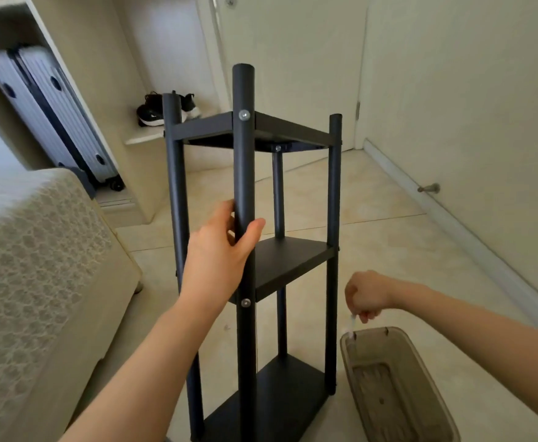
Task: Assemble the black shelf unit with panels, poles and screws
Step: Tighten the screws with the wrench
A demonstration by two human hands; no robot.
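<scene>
The shelf (288, 260) stands upright on the floor in the middle of the frame, with three panels fixed between four poles. The left hand (221, 250) grasps the near pole (243, 154) between the top and middle panels, thumb on one side and fingers wrapped behind. At lower right the right hand (368, 298) pinches a small white piece (352, 325) with fingertips pointing down, just above the near corner of a grey tray (433, 386); what the piece is I cannot tell. The assembly looks close to done: a screw (244, 115) shows at the top panel and another at the middle one. The step in hand appears to be steadying the shelf while handling a small part at the tray, so the left grip should stay firm and vertical, since the shelf is tall and narrow and could tip if pulled sideways. The tray sits just beside the shelf's right foot, where it could be knocked. A bed (38, 266) crowds the left side, leaving little room there. A suitcase (47, 113) stands at upper left, shoes (152, 113) lie behind the shelf, and a doorstop (430, 188) juts from the wall at right.
</scene>
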